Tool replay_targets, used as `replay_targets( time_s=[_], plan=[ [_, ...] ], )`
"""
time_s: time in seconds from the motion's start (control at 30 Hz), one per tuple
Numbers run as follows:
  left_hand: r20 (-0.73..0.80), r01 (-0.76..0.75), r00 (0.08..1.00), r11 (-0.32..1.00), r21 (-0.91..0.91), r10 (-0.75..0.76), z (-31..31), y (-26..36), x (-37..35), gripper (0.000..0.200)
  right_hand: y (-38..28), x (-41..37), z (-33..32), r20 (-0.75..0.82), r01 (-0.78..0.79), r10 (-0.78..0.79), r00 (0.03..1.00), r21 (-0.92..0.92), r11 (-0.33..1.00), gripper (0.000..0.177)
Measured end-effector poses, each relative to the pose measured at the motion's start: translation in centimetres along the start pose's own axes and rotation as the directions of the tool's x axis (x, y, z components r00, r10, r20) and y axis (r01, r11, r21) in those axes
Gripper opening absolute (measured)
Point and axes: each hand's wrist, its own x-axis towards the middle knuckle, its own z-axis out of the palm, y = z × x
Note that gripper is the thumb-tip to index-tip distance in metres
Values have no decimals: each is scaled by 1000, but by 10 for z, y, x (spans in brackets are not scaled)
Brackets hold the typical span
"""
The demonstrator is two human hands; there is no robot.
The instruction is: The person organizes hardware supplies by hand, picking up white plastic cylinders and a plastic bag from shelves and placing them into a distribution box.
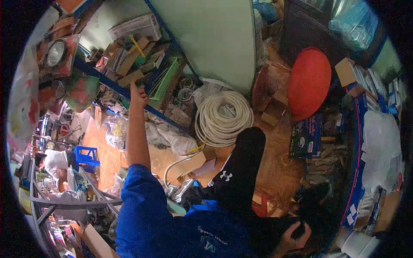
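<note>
Head view: the left hand (138, 96) is raised at the end of a bare, outstretched arm, toward 11 o'clock. It meets the blue shelf rail (105, 79) just beneath a jumble of small cardboard boxes (130, 78). Its fingers are curled at the rail's edge, but I cannot tell whether they clasp the rail, touch a box, or hang loose.

The boxes are plain brown card, long and flat-sided, and they lie tilted across one another. They look light and fairly stiff, though the thin walls would likely dent under a hard pinch. A hold across the two broad faces near the middle seems safest. Pulling one by its end may well shift the boxes leaning on it.

The right hand (296, 235), low at 5 o'clock, is closed around a dark object (301, 228). The object is black, matte and small enough for the fingers to wrap it. Its shape and material are too shadowed to name. It appears rigid and easy to hold in one fist.

A green slatted tray (167, 78) stands on edge on the shelf, at 3 o'clock from the boxes. Below the shelf, at 12 o'clock from the person's knee, lies a coil of white hose (223, 115). It is smooth and springy-looking, and wound in many loops. Crumpled clear plastic bags (172, 139) lie at 9 o'clock from the coil. A red domed disc (309, 84) leans at 2 o'clock, above the worn orange floor (275, 163).
</note>
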Motion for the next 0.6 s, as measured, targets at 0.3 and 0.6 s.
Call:
replay_targets(
  time_s=[0.3,0.6],
  plan=[
    [45,-262,965,950,171,258,-4,19,50,37,3,2,4,12,72,-74,997,116,991,15],
    [620,-793,591,232,563,515,28,-39,-41,33,5,3,7,30,58,-62,998,110,992,24]
  ],
)
